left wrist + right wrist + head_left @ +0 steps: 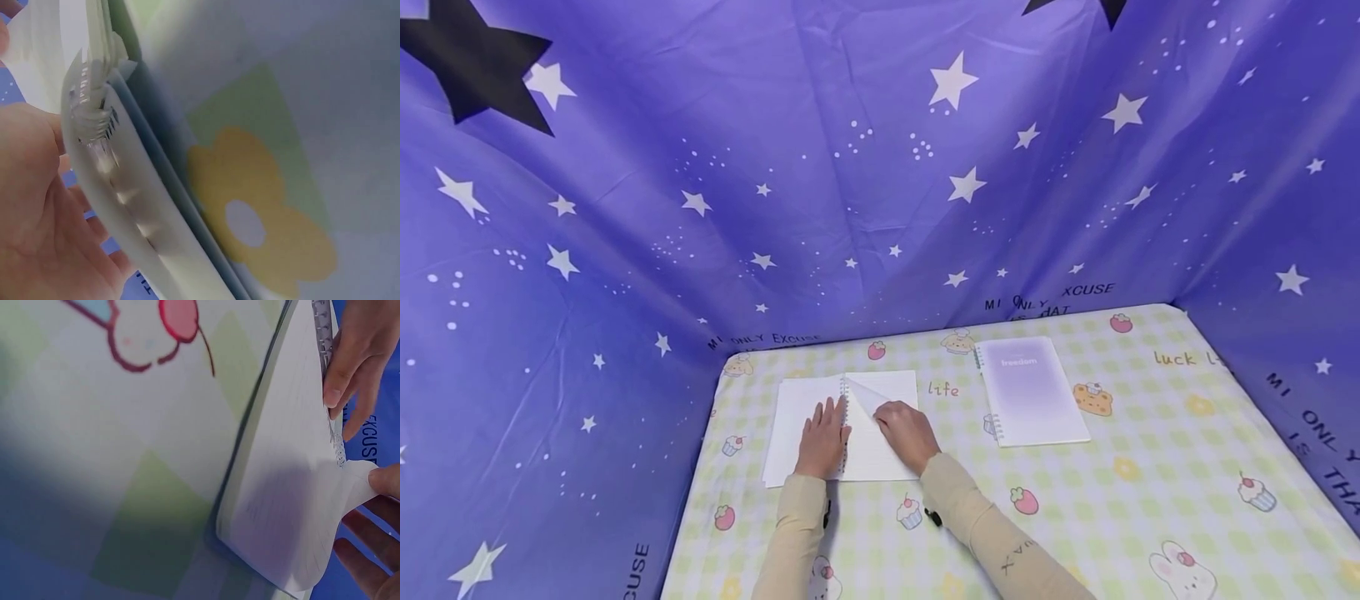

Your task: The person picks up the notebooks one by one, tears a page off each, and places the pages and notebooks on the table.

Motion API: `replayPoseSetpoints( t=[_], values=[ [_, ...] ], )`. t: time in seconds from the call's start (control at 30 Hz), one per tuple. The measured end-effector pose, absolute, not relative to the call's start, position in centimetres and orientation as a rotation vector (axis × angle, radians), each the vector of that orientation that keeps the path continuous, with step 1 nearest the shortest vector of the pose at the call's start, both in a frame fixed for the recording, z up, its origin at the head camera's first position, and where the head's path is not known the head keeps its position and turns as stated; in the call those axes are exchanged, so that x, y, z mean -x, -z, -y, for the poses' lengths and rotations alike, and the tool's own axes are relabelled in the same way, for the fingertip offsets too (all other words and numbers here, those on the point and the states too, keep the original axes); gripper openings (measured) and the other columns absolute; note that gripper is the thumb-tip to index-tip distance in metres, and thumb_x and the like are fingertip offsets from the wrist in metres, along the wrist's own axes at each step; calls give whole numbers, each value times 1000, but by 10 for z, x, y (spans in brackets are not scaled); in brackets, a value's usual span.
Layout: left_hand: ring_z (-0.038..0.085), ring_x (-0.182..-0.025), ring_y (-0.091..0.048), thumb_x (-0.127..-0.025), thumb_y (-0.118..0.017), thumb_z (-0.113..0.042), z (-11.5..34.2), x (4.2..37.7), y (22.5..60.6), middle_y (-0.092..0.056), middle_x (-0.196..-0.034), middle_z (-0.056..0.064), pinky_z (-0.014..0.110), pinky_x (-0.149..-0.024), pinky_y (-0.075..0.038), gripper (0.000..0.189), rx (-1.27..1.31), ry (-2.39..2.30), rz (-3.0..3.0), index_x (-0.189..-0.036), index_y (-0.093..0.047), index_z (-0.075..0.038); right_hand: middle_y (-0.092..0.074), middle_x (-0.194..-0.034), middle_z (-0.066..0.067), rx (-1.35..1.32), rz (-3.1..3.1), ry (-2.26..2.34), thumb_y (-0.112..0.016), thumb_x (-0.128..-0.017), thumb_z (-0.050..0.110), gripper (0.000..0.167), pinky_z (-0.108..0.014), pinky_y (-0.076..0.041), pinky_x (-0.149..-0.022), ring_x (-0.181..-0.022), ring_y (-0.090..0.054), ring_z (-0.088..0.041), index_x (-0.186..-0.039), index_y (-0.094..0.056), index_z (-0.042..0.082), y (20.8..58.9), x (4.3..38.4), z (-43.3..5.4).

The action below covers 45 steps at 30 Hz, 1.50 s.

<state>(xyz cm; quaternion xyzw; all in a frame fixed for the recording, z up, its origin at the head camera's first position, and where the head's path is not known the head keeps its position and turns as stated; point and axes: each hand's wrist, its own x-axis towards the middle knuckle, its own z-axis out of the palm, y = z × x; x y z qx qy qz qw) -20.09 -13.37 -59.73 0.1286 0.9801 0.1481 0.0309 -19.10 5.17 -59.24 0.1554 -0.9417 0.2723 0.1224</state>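
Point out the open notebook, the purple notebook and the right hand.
Open notebook (867,447), head view: on its right page.
Purple notebook (1036,396), head view: middle of its front cover.
Right hand (910,435), head view: back of the hand.

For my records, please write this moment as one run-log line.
left grip: rests on open notebook | right grip: pinches lifted page | closed notebook: lies to the right

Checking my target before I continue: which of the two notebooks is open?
The left notebook, with the left hand resting on it and a page pinched by the right hand. The other, purple notebook lies closed.
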Motion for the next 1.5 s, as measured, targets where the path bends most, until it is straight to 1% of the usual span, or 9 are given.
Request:
replayPoseSetpoints(
  t=[0.1, 0.27, 0.57, 0.77, 0.97, 1.23, 1.5],
  values=[
    [47, -142, -33, -103, -50, -22, 133, 202, 596, -38, -153, 26, 65, -112, -32, 53, -413, -445, -3028, -152, -38, -7, -75, -104, -3, -466, 2741, -806, -67, -93, 14, 12, -34, -56, -91, -101, -69, -20, -97, -77, 10, 591, 190, -51],
    [48, -140, -37, -101, -53, -22, 133, 204, 594, -41, -151, 28, 67, -108, -35, 52, -416, -448, -3039, -150, -42, -6, -75, -104, -4, -497, 2722, -807, -67, -93, 13, 11, -34, -56, -92, -102, -69, -20, -97, -77, 10, 588, 188, -48],
    [45, -142, -34, -102, -51, -26, 133, 206, 596, -38, -154, 24, 64, -111, -34, 54, -371, -406, -3016, -152, -40, -8, -75, -100, -4, -527, 2701, -759, -68, -91, 12, 8, -34, -57, -87, -96, -70, -21, -93, -76, 11, 585, 186, -44],
    [45, -142, -35, -102, -52, -26, 133, 206, 597, -39, -153, 25, 64, -111, -34, 55, -379, -407, -3025, -152, -39, -7, -75, -95, -2, -537, 2710, -722, -69, -91, 13, 7, -33, -57, -82, -91, -70, -19, -90, -76, 12, 586, 186, -42],
    [46, -141, -36, -101, -54, -27, 131, 205, 595, -40, -151, 27, 65, -108, -37, 56, -379, -405, -3035, -152, -39, -7, -74, -94, -2, -523, 2713, -706, -69, -91, 14, 7, -33, -57, -81, -90, -70, -19, -90, -76, 12, 590, 185, -41],
    [46, -138, -40, -99, -58, -27, 126, 207, 590, -44, -149, 26, 65, -105, -40, 56, -373, -403, -3072, -150, -43, -7, -74, -96, 0, -503, 2714, -678, -68, -92, 15, 8, -31, -57, -83, -91, -69, -17, -91, -76, 13, 589, 184, -42],
    [45, -135, -45, -98, -61, -27, 122, 204, 589, -49, -145, 26, 64, -100, -45, 56, -353, -366, -3102, -148, -46, -7, -75, -94, 0, -530, 2686, -710, -67, -93, 14, 10, -32, -58, -79, -88, -70, -17, -92, -76, 12, 588, 180, -40]
  ],
)
